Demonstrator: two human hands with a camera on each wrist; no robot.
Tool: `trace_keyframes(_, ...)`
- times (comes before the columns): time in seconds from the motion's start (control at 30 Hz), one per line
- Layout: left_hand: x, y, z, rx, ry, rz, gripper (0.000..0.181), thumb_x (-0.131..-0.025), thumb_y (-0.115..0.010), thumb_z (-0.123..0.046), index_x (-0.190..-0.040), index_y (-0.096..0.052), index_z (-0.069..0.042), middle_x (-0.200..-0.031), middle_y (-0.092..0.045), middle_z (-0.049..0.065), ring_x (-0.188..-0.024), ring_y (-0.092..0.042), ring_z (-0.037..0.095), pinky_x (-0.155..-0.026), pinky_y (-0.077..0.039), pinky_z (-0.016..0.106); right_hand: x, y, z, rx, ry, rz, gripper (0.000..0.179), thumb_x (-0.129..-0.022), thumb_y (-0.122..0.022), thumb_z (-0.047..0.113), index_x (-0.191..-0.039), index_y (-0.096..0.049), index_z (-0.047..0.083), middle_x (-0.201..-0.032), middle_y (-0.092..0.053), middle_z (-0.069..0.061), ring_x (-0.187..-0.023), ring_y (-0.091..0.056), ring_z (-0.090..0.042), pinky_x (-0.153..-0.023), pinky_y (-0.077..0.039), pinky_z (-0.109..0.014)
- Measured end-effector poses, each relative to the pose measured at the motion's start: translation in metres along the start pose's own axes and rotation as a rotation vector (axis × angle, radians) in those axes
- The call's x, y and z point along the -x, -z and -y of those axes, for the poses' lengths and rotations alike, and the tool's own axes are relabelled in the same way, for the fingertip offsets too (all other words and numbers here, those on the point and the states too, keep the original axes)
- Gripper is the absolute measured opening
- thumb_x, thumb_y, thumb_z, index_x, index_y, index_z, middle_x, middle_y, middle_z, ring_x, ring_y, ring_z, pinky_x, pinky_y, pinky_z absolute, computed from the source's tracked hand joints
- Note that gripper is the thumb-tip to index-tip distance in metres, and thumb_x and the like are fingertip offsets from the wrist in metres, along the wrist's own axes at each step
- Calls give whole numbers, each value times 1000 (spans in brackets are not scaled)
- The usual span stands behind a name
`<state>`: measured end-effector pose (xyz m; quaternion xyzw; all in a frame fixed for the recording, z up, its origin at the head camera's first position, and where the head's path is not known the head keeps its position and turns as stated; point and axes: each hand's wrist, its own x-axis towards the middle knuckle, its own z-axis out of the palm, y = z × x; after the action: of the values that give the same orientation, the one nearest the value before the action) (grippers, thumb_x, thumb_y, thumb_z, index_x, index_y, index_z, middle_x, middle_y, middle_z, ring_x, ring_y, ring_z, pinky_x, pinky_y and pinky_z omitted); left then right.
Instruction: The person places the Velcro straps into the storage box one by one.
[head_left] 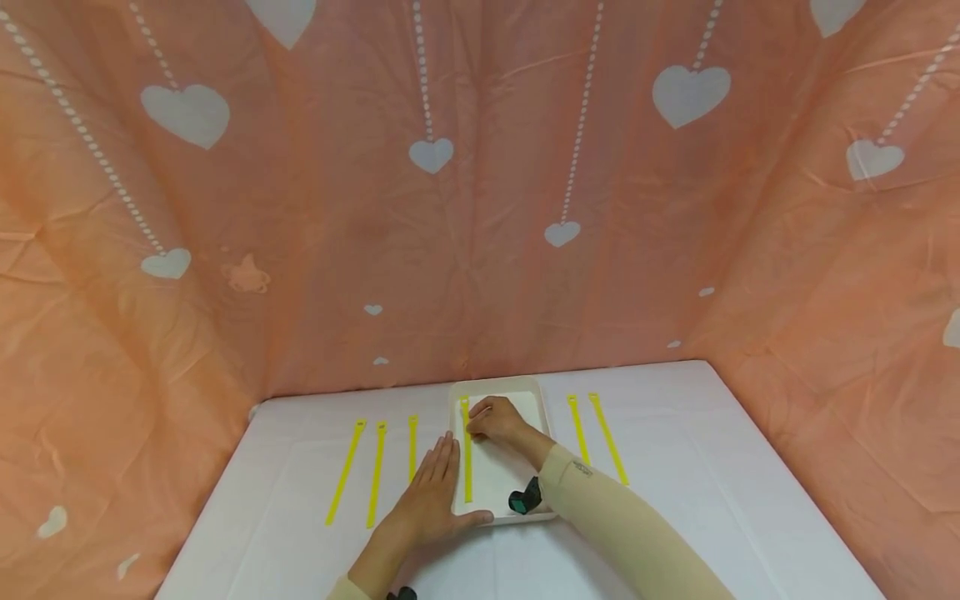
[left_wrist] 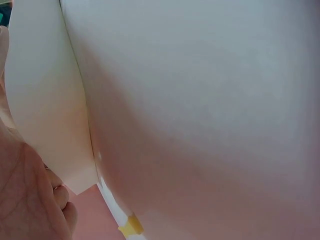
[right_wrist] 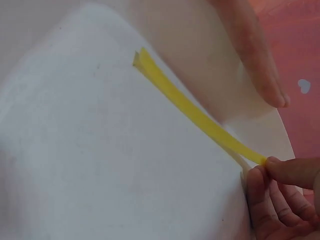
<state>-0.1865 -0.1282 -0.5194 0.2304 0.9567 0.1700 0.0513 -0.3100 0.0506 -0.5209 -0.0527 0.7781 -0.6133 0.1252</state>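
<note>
In the head view a shallow white tray (head_left: pixel 498 518) stands in the middle of the table. One yellow strip (head_left: pixel 468 467) with a small slotted head lies lengthwise along its left side. My right hand (head_left: pixel 497 419) pinches this strip near its far end, between thumb and forefinger; in the right wrist view the yellow strip (right_wrist: pixel 195 115) bows slightly above the white tray floor. With its fingers extended, my left hand (head_left: pixel 433 498) rests along the tray's left edge, the thumb at the near edge. The left wrist view shows the palm (left_wrist: pixel 27 195) beside the tray's outer wall (left_wrist: pixel 50 100).
Several similar yellow strips lie on the white tablecloth (head_left: pixel 285 492): some left of the tray, such as the outermost strip (head_left: pixel 345 473), and two to its right, including one strip (head_left: pixel 609 440). A pink curtain (head_left: pixel 495 308) with white hearts surrounds the table's back and sides.
</note>
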Motion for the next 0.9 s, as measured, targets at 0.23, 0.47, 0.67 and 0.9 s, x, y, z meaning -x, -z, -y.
trace_keyframes(0.23,0,1,-1,-15,-2,3,128,-90,-65,-79,-166,-17,11,-177,-11,26,-165,-11,40,-133,-20,54,-1,-3,0,25,-6,-10,18,-89,-78,-8,-102,-67,-9,-78,-74,-9,-62,-69,-14,-65,-65,-30)
trace_keyframes(0.47,-1,-1,0,5,10,20,128,-90,-66,-79,-167,-16,10,-178,-10,25,-166,-10,38,-133,-19,54,-2,-3,-1,47,-23,-39,18,-90,-80,-6,-101,-67,-7,-77,-73,-9,-63,-71,-15,-67,-66,-30)
trace_keyframes(0.67,-2,2,-1,24,9,14,127,-90,-66,-79,-167,-16,9,-178,-9,25,-166,-8,39,-133,-18,56,-2,-3,-1,34,-30,-57,19,-88,-82,-8,-98,-66,-6,-77,-73,-11,-61,-71,-16,-65,-66,-31)
trace_keyframes(0.9,-1,2,-3,61,10,12,127,-90,-68,-77,-167,-17,10,-178,-10,25,-165,-7,40,-133,-16,58,-2,-3,-1,55,-49,-49,17,-88,-82,-6,-97,-68,-5,-76,-71,-9,-61,-70,-15,-65,-66,-30)
